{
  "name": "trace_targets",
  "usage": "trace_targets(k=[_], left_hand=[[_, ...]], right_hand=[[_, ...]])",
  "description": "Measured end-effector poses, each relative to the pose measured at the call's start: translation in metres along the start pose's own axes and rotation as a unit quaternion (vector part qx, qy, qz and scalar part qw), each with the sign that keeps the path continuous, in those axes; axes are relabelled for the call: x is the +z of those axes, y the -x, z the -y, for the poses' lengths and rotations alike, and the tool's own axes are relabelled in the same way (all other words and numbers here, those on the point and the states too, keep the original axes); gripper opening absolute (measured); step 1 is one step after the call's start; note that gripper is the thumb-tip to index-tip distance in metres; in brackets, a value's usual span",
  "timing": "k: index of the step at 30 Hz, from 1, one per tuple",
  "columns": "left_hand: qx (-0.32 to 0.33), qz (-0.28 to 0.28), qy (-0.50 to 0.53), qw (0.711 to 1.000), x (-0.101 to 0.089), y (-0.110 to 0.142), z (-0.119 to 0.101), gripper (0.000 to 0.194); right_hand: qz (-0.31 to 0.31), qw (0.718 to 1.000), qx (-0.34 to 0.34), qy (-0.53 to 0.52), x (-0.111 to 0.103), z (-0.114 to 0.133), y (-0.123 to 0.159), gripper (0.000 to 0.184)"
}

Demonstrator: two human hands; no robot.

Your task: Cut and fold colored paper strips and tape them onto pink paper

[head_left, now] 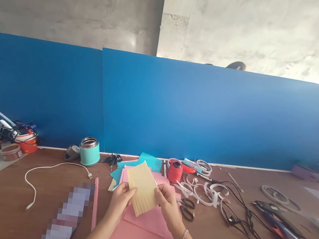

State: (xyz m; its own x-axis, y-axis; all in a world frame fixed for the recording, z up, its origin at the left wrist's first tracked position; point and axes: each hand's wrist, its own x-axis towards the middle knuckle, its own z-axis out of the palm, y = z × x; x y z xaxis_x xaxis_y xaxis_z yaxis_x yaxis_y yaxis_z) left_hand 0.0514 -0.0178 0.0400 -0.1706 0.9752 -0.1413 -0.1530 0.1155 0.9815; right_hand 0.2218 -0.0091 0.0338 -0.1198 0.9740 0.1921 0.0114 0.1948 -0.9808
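Yellow paper (141, 184), lightly ridged towards its lower end: raised in front of you, above pink sheets (147, 222). Your left hand (119, 203) grasps one side edge; your right hand (168, 206) grips the opposite one, thumb on top. Whether the lower edge brushes the pink, you cannot tell.

Risks, as judged: uneven tension between the hands could skew the ridges or tear the sheet; a hard thumb press could dent it; a loosened pinch could let the ridges spring flat. Scissors (192, 216) lie just beside your right wrist, so a sideways sweep could nudge them. Loose sheets beneath might slide if your forearms drag.

Surface: brown table (210, 237), blue sheets (151, 160) beyond the pink, a turquoise container (89, 155) to the left, a white cable (90, 175) near it, black cords (248, 220) tangled right.

Room: blue partition (194, 108) along the far edge, mottled grey wall (75, 3) behind.
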Motion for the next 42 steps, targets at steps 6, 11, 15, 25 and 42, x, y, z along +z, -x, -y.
trace_targets(k=[6,11,15,25,42], left_hand=[[0.025,-0.024,-0.042,0.998,-0.002,-0.004,0.002,0.013],[0.081,-0.046,-0.059,0.994,-0.006,0.0,-0.004,0.013],[0.106,-0.046,-0.064,0.991,-0.009,0.003,-0.011,0.024],[0.109,0.212,-0.193,0.952,-0.019,0.011,-0.031,0.035],[-0.046,-0.007,0.064,0.997,-0.017,-0.005,-0.004,0.083]], right_hand=[[0.01,1.0,-0.016,0.017,0.002,-0.003,0.001,0.031],[-0.02,0.999,-0.01,0.036,0.001,0.001,0.001,0.027],[-0.026,0.996,0.055,0.065,-0.002,0.006,-0.001,0.02],[-0.012,0.998,0.039,-0.055,-0.024,0.026,-0.004,0.044],[-0.177,0.98,0.009,-0.087,-0.019,0.01,-0.011,0.029]])
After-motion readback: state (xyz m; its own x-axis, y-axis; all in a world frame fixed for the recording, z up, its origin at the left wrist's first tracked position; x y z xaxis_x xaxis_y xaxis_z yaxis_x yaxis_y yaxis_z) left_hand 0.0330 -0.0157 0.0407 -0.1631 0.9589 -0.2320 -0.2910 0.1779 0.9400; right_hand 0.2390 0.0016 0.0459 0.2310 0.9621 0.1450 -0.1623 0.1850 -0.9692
